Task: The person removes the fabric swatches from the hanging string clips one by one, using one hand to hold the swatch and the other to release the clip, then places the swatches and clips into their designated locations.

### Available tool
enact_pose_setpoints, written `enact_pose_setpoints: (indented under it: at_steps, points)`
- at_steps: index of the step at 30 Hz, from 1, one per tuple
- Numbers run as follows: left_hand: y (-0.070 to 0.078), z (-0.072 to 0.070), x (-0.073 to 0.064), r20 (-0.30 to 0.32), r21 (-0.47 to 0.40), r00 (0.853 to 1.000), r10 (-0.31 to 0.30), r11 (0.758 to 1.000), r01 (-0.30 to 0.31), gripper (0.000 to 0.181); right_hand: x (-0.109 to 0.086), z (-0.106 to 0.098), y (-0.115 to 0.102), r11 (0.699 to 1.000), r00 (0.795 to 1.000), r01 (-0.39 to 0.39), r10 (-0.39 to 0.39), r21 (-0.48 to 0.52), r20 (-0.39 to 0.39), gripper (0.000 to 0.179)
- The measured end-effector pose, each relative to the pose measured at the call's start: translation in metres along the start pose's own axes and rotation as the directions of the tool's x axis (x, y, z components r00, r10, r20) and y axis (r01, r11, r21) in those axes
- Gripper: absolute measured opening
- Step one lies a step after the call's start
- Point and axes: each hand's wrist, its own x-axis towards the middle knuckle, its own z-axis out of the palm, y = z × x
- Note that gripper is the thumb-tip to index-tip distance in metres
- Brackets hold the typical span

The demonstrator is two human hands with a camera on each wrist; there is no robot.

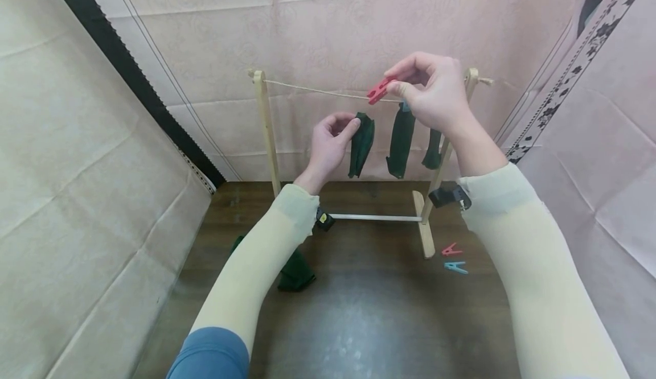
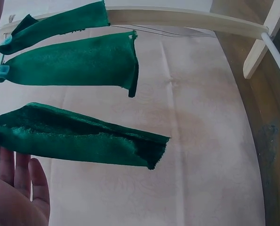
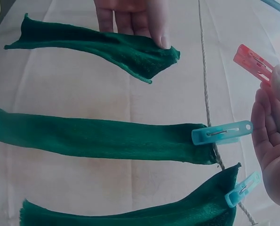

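Between thumb and fingers my left hand [image 1: 332,143] pinches the top of a dark green cloth strip [image 1: 361,145], which hangs down just below the rope [image 1: 323,90]. My right hand [image 1: 433,91] holds a red clothespin [image 1: 380,90] by one end, close to the rope and above that strip. To the right, a second green strip [image 3: 102,139] hangs from the rope under a blue clothespin [image 3: 222,133]. A third green strip [image 3: 130,214] hangs beyond it, held by another blue clothespin [image 3: 243,189].
The rope spans two wooden posts [image 1: 267,131], joined low down by a white rod [image 1: 376,217]. Right of the stand's foot [image 1: 424,231] lie a red clothespin [image 1: 451,249] and a blue clothespin [image 1: 456,267]. More green cloth [image 1: 296,274] lies on the table, partly behind my left forearm.
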Motion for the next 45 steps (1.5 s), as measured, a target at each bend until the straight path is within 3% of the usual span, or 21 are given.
enact_pose_setpoints:
  at_steps: [12, 19, 28, 38, 45]
  points:
    - [-0.004, 0.000, 0.000, -0.013, -0.017, 1.000, -0.025, 1.000, 0.025, 0.024, -0.013, 0.006, 0.012, 0.988, 0.992, 0.120, -0.117, 0.098, -0.042, 0.016]
    - [-0.007, -0.002, 0.001, 0.003, -0.015, 1.000, -0.007, 1.000, 0.007, 0.025, -0.020, 0.005, 0.010, 0.970, 0.983, 0.178, -0.169, 0.168, -0.066, 0.017]
    - [-0.024, -0.009, -0.009, 0.027, -0.050, 1.000, -0.016, 0.999, 0.017, 0.022, -0.042, 0.015, 0.036, 0.907, 0.940, 0.341, -0.334, 0.246, -0.070, 0.021]
    - [-0.044, -0.011, -0.020, 0.047, -0.045, 0.998, -0.051, 0.998, 0.053, 0.022, -0.064, 0.029, 0.056, 0.910, 0.954, 0.297, -0.293, 0.289, -0.058, 0.027]
    - [-0.055, -0.008, -0.025, 0.059, -0.056, 0.995, -0.084, 0.995, 0.087, 0.022, -0.081, 0.037, 0.069, 0.924, 0.974, 0.225, -0.223, 0.309, -0.042, 0.030]
